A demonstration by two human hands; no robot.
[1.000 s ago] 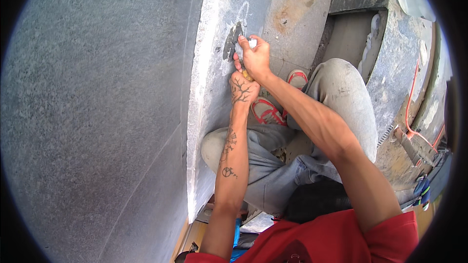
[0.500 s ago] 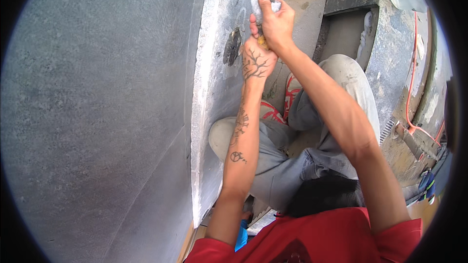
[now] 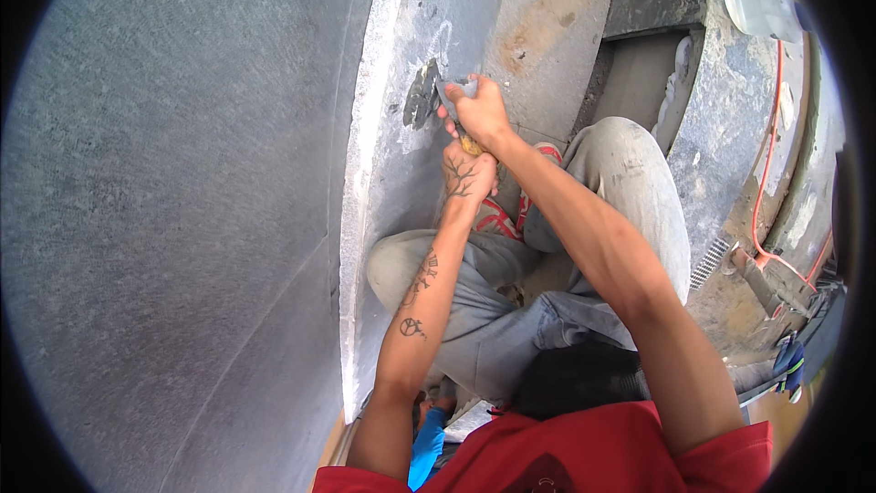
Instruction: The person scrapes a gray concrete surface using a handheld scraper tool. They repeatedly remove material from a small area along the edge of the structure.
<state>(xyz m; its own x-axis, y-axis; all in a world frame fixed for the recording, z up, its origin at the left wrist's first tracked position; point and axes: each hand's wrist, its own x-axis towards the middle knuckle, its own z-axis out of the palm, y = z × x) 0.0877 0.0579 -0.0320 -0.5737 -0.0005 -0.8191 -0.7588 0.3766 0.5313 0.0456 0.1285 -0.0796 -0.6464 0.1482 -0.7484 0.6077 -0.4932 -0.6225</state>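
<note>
My left hand (image 3: 467,173) is closed around the yellowish handle of a putty knife (image 3: 469,143). Just above it, my right hand (image 3: 481,111) pinches the knife's grey blade, thumb on top. The blade's tip points up and left, close to a dark rough patch (image 3: 423,96) on the grey side face of a slab (image 3: 392,141). Whether the blade touches the patch I cannot tell. Much of the blade and handle is hidden by my fingers.
A large dark grey panel (image 3: 182,173) fills the left, with a pale chipped edge (image 3: 359,146). Beyond my bent knees is a recessed channel (image 3: 639,78). On the right are an orange cable (image 3: 765,183) and a translucent container (image 3: 762,11). Someone's blue garment (image 3: 427,447) shows below.
Both hands have come nearer and slightly left with the putty knife, from above the dark patch to beside it. The blade now leans left.
</note>
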